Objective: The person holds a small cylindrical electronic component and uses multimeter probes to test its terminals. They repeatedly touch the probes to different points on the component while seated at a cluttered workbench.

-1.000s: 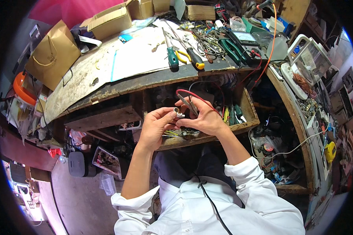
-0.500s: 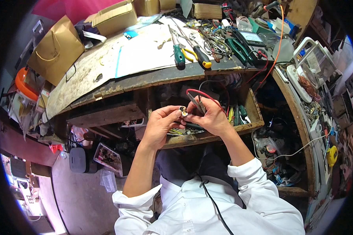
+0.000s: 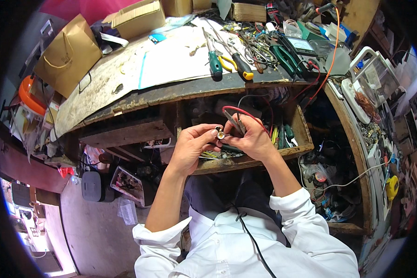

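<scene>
White and small, the part (image 3: 220, 135) sits between the fingertips of the two hands, above the front of a wooden drawer (image 3: 287, 152); a dark ring shows at its upper end, and a yellowish spot at its lower one.

The left hand (image 3: 191, 146) reaches up from below, its forearm almost upright, thumb and forefinger pinched narrow on the part, the other fingers curled beneath; the right hand (image 3: 251, 139) leans in from the other side, its forearm slanting up and to the left, knuckles bent, the fingers closed round a grey tool (image 3: 231, 121) whose legs rise past the forefinger; the right fingertips meet the part's near side, though whether they grip it or merely touch it I cannot tell; a red lead (image 3: 245, 113) arches from the tool over the back of that hand; both white sleeves (image 3: 292, 204) are turned back toward the elbows.

As for writing, the brown bag (image 3: 72, 55) bears a faint mark, too small to read; the meter (image 3: 301, 45) on the surface (image 3: 102, 88) has a pale dial, its print likewise illegible; a white sheet (image 3: 171, 62) lies near two screwdrivers (image 3: 215, 65).
</scene>
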{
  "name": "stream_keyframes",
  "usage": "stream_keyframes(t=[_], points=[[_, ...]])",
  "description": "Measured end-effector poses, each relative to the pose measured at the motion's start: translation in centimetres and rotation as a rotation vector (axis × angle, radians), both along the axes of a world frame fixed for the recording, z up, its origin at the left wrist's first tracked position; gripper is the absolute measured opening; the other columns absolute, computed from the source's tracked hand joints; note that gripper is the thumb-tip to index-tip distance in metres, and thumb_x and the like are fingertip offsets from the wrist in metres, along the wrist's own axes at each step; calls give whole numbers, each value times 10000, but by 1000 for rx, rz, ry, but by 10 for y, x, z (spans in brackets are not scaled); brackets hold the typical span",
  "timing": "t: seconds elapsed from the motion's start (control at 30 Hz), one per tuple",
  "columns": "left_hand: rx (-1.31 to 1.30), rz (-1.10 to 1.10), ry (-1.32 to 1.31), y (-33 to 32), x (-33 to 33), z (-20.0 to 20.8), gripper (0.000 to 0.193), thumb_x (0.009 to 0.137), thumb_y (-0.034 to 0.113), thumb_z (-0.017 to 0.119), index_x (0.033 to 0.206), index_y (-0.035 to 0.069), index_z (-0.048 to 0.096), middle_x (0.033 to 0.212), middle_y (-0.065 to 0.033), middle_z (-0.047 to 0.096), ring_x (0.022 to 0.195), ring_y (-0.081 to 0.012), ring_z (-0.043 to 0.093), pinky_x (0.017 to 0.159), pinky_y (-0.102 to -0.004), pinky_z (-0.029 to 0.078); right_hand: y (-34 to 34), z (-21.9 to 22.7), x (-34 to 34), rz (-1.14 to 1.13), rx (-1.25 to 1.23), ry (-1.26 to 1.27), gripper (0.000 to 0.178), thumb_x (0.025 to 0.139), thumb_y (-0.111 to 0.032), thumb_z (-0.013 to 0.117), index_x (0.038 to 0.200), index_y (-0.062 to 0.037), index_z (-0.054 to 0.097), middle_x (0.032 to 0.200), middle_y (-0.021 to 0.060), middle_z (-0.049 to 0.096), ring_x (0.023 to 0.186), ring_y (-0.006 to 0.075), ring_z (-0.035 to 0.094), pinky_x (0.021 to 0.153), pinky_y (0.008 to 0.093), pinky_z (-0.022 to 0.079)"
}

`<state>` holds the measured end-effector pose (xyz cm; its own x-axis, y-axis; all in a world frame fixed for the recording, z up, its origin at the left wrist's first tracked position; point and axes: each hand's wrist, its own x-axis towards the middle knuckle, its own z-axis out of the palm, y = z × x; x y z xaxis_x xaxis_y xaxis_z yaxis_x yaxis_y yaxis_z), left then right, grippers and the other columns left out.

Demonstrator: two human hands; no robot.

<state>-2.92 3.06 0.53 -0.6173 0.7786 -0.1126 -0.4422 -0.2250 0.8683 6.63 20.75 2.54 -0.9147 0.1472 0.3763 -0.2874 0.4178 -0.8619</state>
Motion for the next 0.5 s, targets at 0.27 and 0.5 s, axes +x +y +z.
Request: stream_keyframes(t=[0.27,0.5], points=[[-5,-5,0,0,-1,-1,221,969,114,653,1133,-31,685,955,-90,729,790,-137,684,696,-276,585,0,-3,0,12,-64,-38,177,784,38,773,875,-17,631,798,-3,615,734,60,565,642,240,466],[7,5,-10,0,-1,0,216,970,110,649,1122,-37,689,947,-96,728,777,-140,684,688,-272,584,1,-3,0,25,-49,-62,190,796,35,773,900,-21,624,813,-9,617,747,58,565,656,237,470]])
